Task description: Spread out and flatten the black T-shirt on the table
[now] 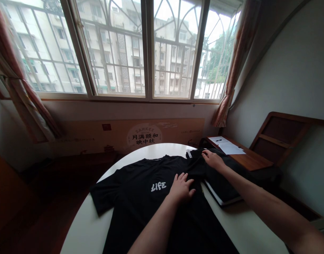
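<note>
A black T-shirt [140, 190] with white lettering on its chest lies spread on a round white table [82, 225], its collar toward the window. My left hand [181, 188] rests on the shirt beside the lettering, palm down with its fingers spread. Farther right, my right hand [214, 159] has its fingers pinched together at the black cloth by the shirt's right sleeve. Under and beyond that hand is a folded black garment pile [227, 187] with a white edge. Where the sleeve ends and the pile begins is hard to make out.
Right of the table stands a wooden chair or bench [257, 162] with white papers [227, 145] on it. A printed board [119, 135] leans below the window [148, 53]. Curtains [21, 77] hang at both sides.
</note>
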Demonstrator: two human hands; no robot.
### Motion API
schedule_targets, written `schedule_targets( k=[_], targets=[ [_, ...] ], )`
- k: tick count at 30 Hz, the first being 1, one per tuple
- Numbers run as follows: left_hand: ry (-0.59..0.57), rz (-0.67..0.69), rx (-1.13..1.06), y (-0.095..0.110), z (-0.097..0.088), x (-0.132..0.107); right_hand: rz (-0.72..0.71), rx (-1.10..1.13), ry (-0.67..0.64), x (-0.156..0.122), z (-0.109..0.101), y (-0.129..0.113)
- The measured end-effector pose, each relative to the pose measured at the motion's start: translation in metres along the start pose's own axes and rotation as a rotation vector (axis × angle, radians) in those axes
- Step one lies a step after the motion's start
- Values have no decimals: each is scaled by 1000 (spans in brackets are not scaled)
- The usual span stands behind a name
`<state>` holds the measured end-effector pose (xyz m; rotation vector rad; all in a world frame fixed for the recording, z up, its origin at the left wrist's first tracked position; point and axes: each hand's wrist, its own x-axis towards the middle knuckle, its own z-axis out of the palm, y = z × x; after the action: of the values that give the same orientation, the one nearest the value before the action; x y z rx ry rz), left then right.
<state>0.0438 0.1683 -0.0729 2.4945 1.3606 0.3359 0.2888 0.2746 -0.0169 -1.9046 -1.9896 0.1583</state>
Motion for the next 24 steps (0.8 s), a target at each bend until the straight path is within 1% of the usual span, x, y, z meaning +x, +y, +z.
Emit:
schedule_targets(
  k=[3,6,8,10,13,17,20,22,24],
  targets=[
    [2,-4,7,0,0,1,-89,57,-94,-24,-2,6],
    [0,-3,12,1,0,1,-213,161,-189,-53,6,9],
    [0,-3,15,1,-1,1,-260,216,-182,-69,14,8],
    [7,-4,17,2,-2,0,-251,243,-122,-80,22,7],
    [29,0,22,2,-2,-1,-201,260,-43,-87,30,2],
    [57,-5,35,2,0,-3,-153,249,-7,-87,35,-1],
    [85,-9,63,6,0,-6,-136,161,-11,-88,34,-2],
    [130,-14,108,12,-2,-8,-144,75,-28,-89,31,-5],
    [166,-34,155,20,-4,-12,-172,3,-12,-92,25,-9]
  ],
)
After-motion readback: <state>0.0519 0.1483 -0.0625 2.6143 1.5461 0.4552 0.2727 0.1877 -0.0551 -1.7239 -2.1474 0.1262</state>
